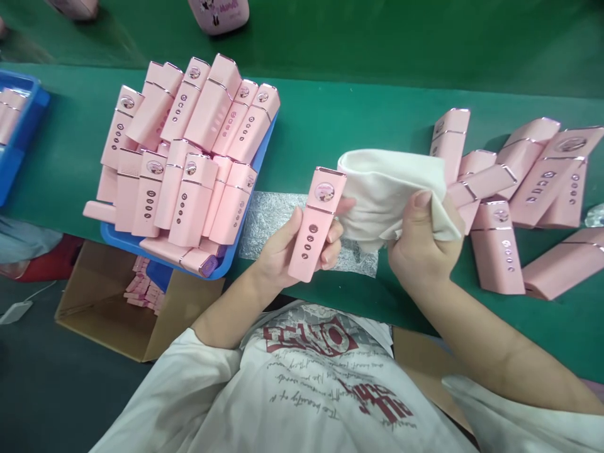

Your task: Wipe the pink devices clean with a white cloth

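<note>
In my left hand (278,251) is a pink oblong device (312,229) with a round cartoon badge, a metallic band and a column of small dark buttons. The fingers wrap around its sides, and its badge faces up. My right hand (419,245) grips a folded white cloth (391,182), thumb on top, just to the right of the device. Beneath both hands lies a sheet of bubble wrap (268,220) on the green table. Several more pink devices (500,245) lie loosely piled beyond my right hand.
A blue tray (221,267) heaped with similar pink devices stands at left. Another blue tray (35,107) is at the far left edge. Below the table sits an open cardboard box (99,302) with pink pieces inside. Pink cases (219,14) show at the top.
</note>
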Demonstrator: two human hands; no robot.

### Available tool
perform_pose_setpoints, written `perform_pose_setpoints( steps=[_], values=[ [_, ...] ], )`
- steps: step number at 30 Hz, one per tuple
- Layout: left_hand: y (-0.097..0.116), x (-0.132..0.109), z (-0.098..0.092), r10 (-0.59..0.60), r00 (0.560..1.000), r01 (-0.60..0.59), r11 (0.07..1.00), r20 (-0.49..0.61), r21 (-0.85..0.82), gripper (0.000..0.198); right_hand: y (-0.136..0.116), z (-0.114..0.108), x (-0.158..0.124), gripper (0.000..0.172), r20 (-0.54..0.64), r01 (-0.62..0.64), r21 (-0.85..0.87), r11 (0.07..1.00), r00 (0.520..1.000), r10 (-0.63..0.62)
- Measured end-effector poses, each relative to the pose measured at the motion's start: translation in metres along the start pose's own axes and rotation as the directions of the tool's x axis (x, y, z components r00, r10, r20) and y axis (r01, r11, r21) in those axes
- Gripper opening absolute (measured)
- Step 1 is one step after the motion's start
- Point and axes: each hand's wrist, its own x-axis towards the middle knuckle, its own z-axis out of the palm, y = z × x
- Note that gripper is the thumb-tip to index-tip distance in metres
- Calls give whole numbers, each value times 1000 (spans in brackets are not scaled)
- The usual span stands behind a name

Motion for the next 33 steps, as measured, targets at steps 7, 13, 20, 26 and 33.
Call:
perform_pose_setpoints(
  steps=[7,13,20,26,33],
  values=[
    [4,-2,5,-66,998,66,998,7,7,59,-2,-16,20,41,101,342,-163,926,939,-329],
    [4,-5,5,-173,984,171,983,35,65,93,-11,-12,11,37,340,-60,135,989,940,11],
    [3,-9,-1,-259,945,252,966,200,60,97,-15,-13,15,21,492,-350,310,884,854,166],
    [5,-8,-1,-281,952,269,957,118,105,107,-14,-16,18,16,422,-441,377,814,864,272],
    [9,-8,0,-154,981,150,988,116,43,91,-8,-43,29,34,64,-160,-89,983,984,166]
  ],
)
